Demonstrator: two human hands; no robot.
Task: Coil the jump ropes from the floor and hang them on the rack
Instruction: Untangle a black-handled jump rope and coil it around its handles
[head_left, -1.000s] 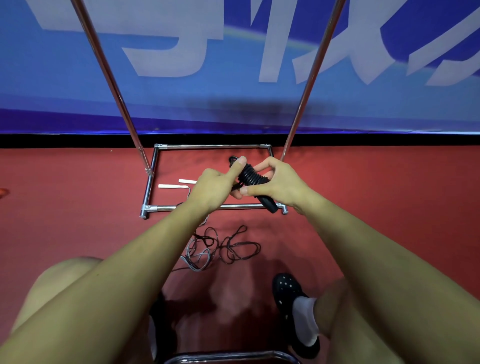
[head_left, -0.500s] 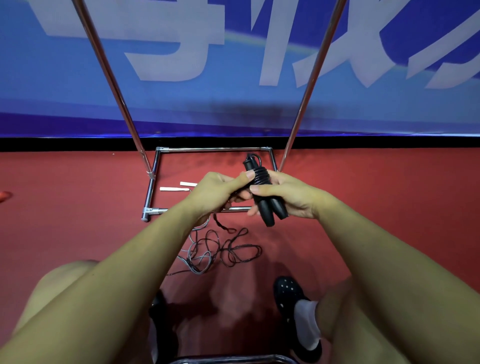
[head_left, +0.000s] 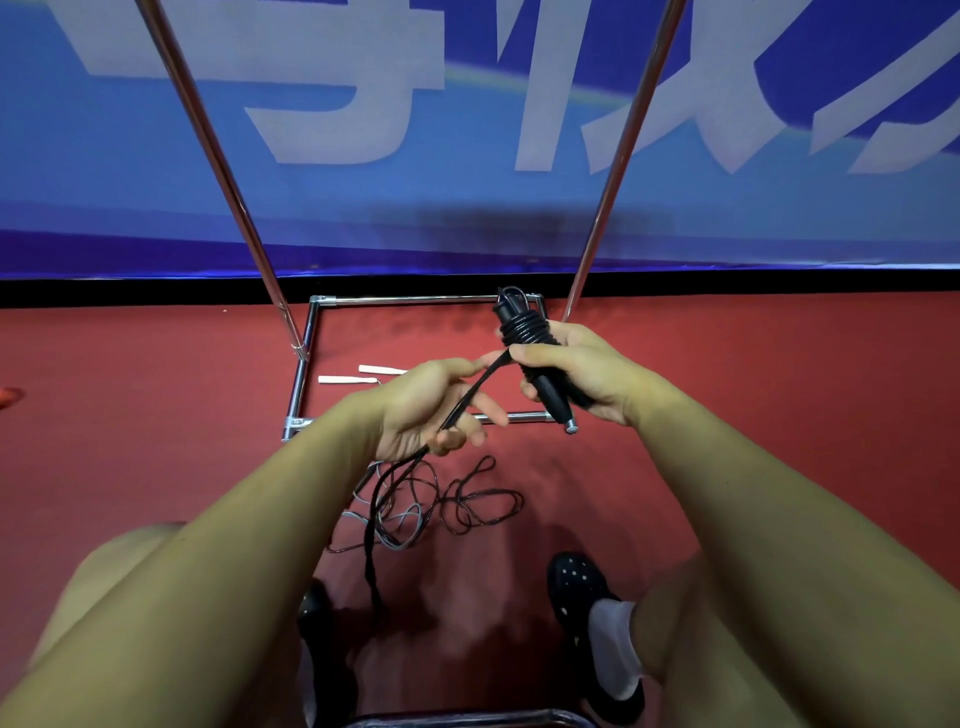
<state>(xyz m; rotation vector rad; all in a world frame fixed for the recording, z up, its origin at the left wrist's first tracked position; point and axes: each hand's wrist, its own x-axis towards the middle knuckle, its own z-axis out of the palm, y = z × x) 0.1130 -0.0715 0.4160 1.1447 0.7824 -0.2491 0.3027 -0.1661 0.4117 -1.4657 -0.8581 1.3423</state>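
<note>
We see the right hand (head_left: 587, 371) curled round the black handles (head_left: 540, 364), cord wound about their top. The left hand (head_left: 426, 410) grips the taut cord (head_left: 470, 397) with fingers curled. More ropes (head_left: 431, 506) lie tangled on the floor (head_left: 156, 441), near the rack (head_left: 304, 358).

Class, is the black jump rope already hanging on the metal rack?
No: the right hand still grips its black handles in front of the rack.
</note>
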